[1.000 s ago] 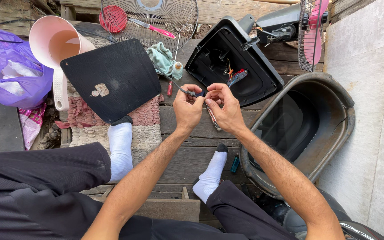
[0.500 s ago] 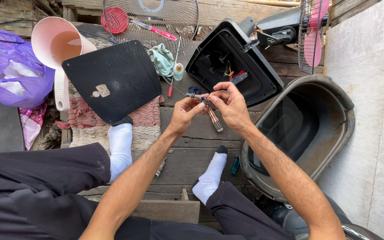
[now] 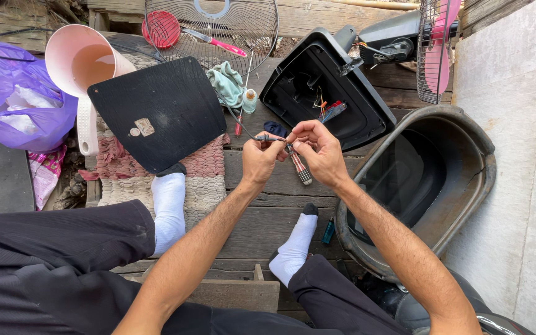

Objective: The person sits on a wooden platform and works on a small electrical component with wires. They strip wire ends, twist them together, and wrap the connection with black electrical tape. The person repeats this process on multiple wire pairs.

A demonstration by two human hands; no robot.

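Observation:
Both my hands meet above the wooden plank floor [image 3: 268,205]. My left hand [image 3: 260,160] pinches the end of a thin dark wire [image 3: 241,124] that runs back toward a small bottle [image 3: 249,100]. My right hand [image 3: 319,152] holds a screwdriver [image 3: 299,166] with a striped red and clear handle, its handle pointing down toward me and its tip at the wire end between my fingers. Just beyond my hands lies an open black plastic fan housing [image 3: 324,93] with coloured wires inside.
A flat black cover plate [image 3: 159,111] rests on a woven mat by my left foot. A pink jug [image 3: 79,59], a purple bag [image 3: 7,93], a wire fan grille [image 3: 218,25], a green cloth [image 3: 226,84], a dark plastic basin [image 3: 466,186] and a small blue lighter [image 3: 328,231] surround me.
My hands have shifted slightly and the screwdriver handle has swung down and toward me, while my left fingers stay pinched on the wire end.

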